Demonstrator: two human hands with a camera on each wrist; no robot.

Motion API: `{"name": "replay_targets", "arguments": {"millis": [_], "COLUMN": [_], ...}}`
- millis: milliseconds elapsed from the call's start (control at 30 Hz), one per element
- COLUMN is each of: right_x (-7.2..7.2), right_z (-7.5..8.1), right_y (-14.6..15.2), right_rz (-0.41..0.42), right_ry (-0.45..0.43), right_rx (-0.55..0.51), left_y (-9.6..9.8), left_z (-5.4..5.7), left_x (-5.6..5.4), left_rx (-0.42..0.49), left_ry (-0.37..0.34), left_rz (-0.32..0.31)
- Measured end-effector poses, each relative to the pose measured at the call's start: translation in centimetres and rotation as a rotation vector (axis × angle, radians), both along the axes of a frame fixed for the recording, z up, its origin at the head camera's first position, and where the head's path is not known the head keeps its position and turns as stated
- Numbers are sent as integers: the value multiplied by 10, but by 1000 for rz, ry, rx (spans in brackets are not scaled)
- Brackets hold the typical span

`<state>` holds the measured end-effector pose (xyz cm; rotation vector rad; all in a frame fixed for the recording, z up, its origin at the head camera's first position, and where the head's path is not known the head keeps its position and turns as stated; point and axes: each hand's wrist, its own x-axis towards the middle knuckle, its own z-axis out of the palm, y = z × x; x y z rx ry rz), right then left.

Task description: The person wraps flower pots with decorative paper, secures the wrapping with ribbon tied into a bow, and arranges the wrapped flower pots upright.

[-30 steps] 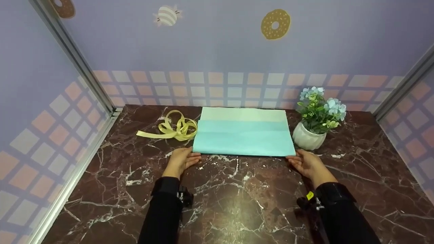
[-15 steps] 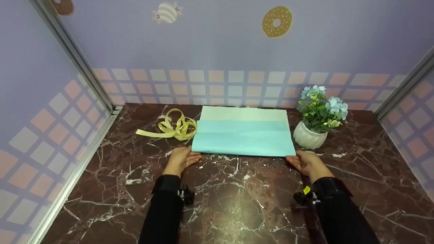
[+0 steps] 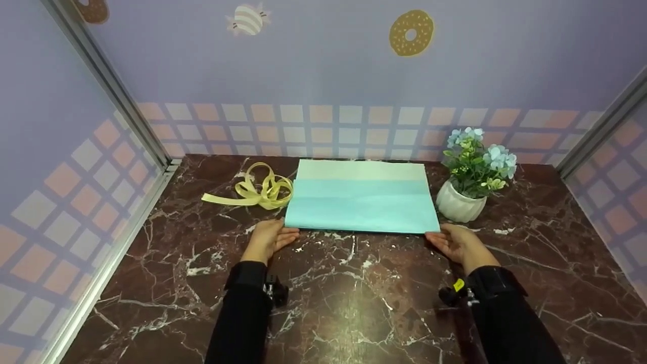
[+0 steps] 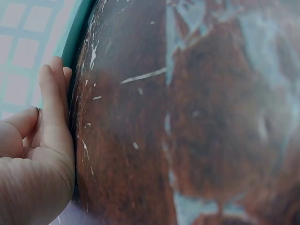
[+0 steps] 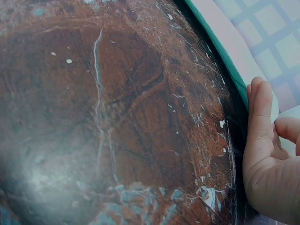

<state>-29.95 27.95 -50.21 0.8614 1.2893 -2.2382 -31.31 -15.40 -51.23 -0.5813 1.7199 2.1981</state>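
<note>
A light-blue folded paper (image 3: 361, 202) lies on the table, with a paler strip showing along its far side. My left hand (image 3: 270, 240) pinches its near left corner, thumb above and fingers under the edge. At the near right corner, my right hand (image 3: 460, 245) holds the paper in the same way. The left wrist view shows the thumb (image 4: 23, 123) against the paper's edge, with the fingers straight along its underside. In the right wrist view, the fingers (image 5: 260, 108) lie beneath the green-blue edge (image 5: 218, 47).
A curled yellow ribbon (image 3: 265, 194) lies at the paper's left side. Close to its right edge stands a white pot (image 3: 460, 203) with blue artificial flowers (image 3: 498, 157). The dark marbled table (image 3: 354, 303) ends at a patterned wall (image 3: 328, 71) behind.
</note>
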Motion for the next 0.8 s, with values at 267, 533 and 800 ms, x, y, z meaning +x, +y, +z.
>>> {"name": "replay_targets", "arguments": {"millis": [267,533,800], "right_x": [-3,-1,-2], "right_z": [1,4,0], "right_y": [-4,-9,-5], "right_rz": [-5,8,8], "right_ry": [-46,-8,3], "right_rx": [91,169,125], "left_y": [1,-1,-5], "left_z": [2,4,-1], "left_x": [-1,-2,-5], "left_rx": [-2,23,138], "left_ry": [-26,-61,-57], "left_rz": [4,33,60]}}
